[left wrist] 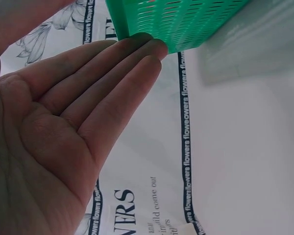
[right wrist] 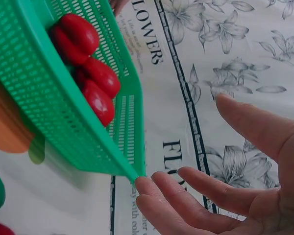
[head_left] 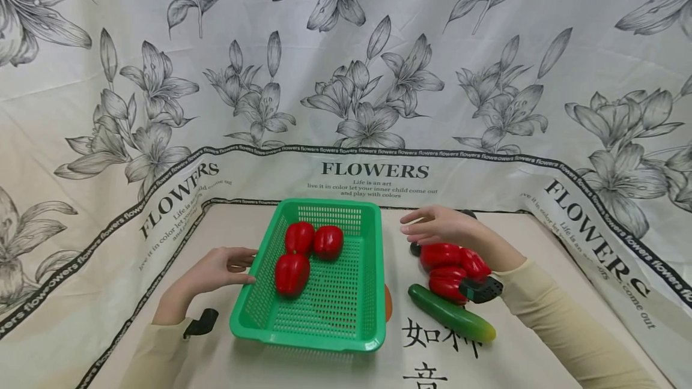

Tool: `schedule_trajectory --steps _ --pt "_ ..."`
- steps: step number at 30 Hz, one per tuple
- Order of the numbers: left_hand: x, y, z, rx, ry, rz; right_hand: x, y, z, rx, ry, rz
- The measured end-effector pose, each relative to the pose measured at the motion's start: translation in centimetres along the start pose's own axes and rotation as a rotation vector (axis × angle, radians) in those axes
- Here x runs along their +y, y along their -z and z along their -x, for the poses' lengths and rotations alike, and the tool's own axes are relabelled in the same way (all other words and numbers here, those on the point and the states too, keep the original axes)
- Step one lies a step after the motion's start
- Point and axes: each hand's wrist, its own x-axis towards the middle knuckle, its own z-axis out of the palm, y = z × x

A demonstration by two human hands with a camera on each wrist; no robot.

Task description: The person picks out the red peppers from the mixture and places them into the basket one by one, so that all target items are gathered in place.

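Note:
A green plastic basket stands at mid table with three red bell peppers inside. My left hand is at its left side, the fingers extended and the fingertips right at the wall, as the left wrist view also shows with the basket above the fingertips. To the right of the basket, my right hand hovers over more red bell peppers with its fingers loosely extended and nothing in them. In the right wrist view, the right hand's fingertips overlap the basket's far corner.
A green cucumber lies in front of the loose peppers. An orange thing shows partly from under the basket's right side; the right wrist view shows more of that orange thing. Flower-printed cloth walls in the table's back and sides.

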Motion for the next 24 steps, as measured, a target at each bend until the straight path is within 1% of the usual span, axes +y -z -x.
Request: schedule_trajectory --steps 5,12,20,24 --pt "0.1 0.0 0.0 -0.003 0.001 0.008 1.4 0.8 0.7 0.022 -0.029 -0.014" --pt "0.2 0.1 0.0 -0.001 -0.004 0.007 3.2 2.1 2.0 0.054 -0.059 -0.059" --pt "0.2 0.0 0.0 0.003 0.002 -0.007 5.5 2.9 3.2 0.063 -0.056 -0.076" --pt "0.2 -0.1 0.1 0.003 0.004 -0.002 6.8 3.2 3.6 0.073 -0.078 -0.081"
